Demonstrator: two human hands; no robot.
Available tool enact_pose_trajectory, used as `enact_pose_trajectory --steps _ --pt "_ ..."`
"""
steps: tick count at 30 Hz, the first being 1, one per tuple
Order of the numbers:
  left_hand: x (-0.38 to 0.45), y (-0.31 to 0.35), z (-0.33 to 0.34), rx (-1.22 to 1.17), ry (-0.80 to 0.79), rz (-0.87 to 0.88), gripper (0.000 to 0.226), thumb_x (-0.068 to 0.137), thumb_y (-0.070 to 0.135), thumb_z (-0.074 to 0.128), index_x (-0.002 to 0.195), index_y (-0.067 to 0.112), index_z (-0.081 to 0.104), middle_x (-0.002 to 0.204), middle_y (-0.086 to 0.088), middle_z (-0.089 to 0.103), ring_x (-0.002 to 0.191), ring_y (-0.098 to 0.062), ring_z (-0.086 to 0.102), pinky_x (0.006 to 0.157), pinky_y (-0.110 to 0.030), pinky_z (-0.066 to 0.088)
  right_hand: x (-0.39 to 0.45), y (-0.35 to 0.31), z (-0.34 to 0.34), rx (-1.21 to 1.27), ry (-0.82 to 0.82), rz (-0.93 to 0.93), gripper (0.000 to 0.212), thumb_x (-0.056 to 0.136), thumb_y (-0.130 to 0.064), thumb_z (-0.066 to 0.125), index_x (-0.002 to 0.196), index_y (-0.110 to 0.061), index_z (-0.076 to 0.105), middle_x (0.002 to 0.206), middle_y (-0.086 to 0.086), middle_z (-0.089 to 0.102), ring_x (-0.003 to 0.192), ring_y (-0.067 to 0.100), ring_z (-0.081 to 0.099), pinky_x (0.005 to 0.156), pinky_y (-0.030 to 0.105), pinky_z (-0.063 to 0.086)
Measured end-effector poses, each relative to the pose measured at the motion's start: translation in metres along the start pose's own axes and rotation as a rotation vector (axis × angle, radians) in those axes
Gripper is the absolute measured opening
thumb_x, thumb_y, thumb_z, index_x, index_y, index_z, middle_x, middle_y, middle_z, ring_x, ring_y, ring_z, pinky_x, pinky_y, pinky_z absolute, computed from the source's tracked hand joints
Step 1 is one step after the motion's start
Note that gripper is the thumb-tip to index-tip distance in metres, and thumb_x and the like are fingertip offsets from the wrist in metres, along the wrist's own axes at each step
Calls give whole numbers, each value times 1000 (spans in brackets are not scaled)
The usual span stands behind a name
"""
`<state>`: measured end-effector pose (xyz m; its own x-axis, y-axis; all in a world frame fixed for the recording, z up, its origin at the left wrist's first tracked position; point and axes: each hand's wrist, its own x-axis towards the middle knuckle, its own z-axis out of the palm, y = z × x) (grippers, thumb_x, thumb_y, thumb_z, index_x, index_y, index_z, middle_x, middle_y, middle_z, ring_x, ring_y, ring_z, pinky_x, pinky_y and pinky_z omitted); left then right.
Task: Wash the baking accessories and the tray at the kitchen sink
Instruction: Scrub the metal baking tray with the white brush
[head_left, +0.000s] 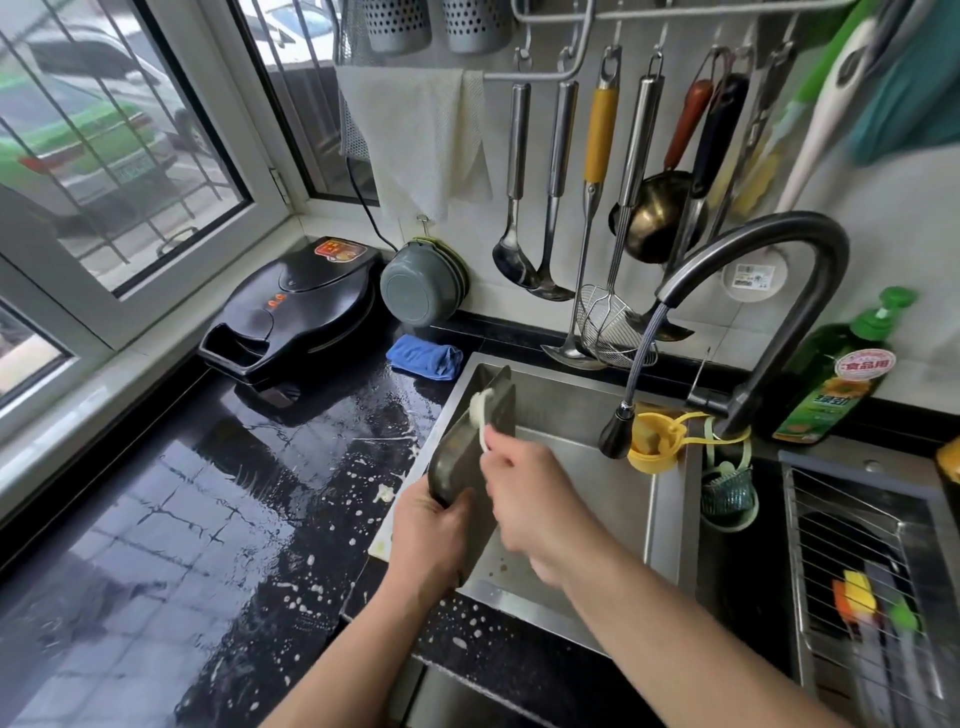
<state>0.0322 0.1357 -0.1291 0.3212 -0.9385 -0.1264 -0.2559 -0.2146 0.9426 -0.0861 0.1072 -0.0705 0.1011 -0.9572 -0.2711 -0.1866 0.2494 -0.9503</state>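
over sink (597, 467) | left fingers (457, 512) grip upright tray (467, 452) | right fingers (501, 457) hold brush (480, 410)

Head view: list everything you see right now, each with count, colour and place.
Dark metal baking tray: one, tilted over steel sink.
White scrubbing cloth: one, on tray.
Black faucet: one, behind sink.
Green detergent bottle: one, right of faucet.
Blue folded cloth: one, counter, left of sink.
Black electric griddle: one, window corner.
Hanging utensils: several, wall rail.
Left hand: grips tray.
Right hand: holds cloth.
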Motion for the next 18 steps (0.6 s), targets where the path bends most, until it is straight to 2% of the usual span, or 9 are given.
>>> enact_pose_trajectory --steps 2,3,5,8,10,11,12,15,18 --pt "2 1 -1 50 7 10 12 89 3 68 78 0 70 74 -19 72 59 -15 56 57 -47 52 17 4 -10 -50 -3 54 32 105 -12 40 124 -11 66 67 -7 35 51 6 30 45 23 22" --pt "-2 0 -3 93 -9 19 12 90 4 68 78 1 70 71 -17 71 58 -16 56 55 -44 51 34 4 -20 -26 90 132 33 106 -11 38 126 -8 63 68 -2 34 49 8 28 42 25 20" --pt "-7 0 0 89 -55 30 15 91 7 67 79 -1 68 65 -19 67 55 -17 54 49 -40 46 54 0 -38 5 180 193 39 105 -9 34 129 -16 65 67 0 32 48 11 24 44 26 17" --pt "-4 4 -2 22 -32 2 14 91 3 69 77 0 70 71 -22 69 58 -17 58 50 -45 49 21 3 -20 -153 83 -35 39 106 -13 40 132 -31 63 66 -6 42 55 11 34 50 28 26" --pt "1 6 -8 -36 -9 -16 18 89 -5 68 74 5 72 68 -11 73 59 -13 63 53 -38 53 -12 7 -1 -224 -37 -169 41 106 -18 42 142 -33 56 83 -3 60 65 11 44 60 25 35" --pt "2 7 -10 -47 -6 -17 21 88 -6 68 74 8 73 69 -5 74 61 -10 64 54 -34 55 -11 10 -3 -285 -53 -167 42 106 -20 43 144 -32 54 86 0 63 65 11 46 59 24 36" --pt "2 8 -11 -48 -13 -16 20 88 -6 68 75 9 73 71 -4 75 63 -11 67 57 -35 57 3 11 -10 -296 -6 -117 41 106 -20 44 144 -29 55 80 -1 60 60 10 44 55 22 34" --pt "-2 8 -10 -27 -49 -1 7 86 2 68 80 1 72 74 -17 73 65 -21 64 60 -54 56 21 7 -25 -279 94 -64 39 106 -17 43 140 -24 60 66 -6 47 52 7 37 45 17 26" --pt "3 3 -9 -40 -14 -7 13 85 3 70 72 4 68 70 -18 70 62 -16 59 55 -43 50 -22 2 -2 -330 -72 -219 42 105 -20 44 144 -32 55 83 -1 60 60 2 39 52 14 31"
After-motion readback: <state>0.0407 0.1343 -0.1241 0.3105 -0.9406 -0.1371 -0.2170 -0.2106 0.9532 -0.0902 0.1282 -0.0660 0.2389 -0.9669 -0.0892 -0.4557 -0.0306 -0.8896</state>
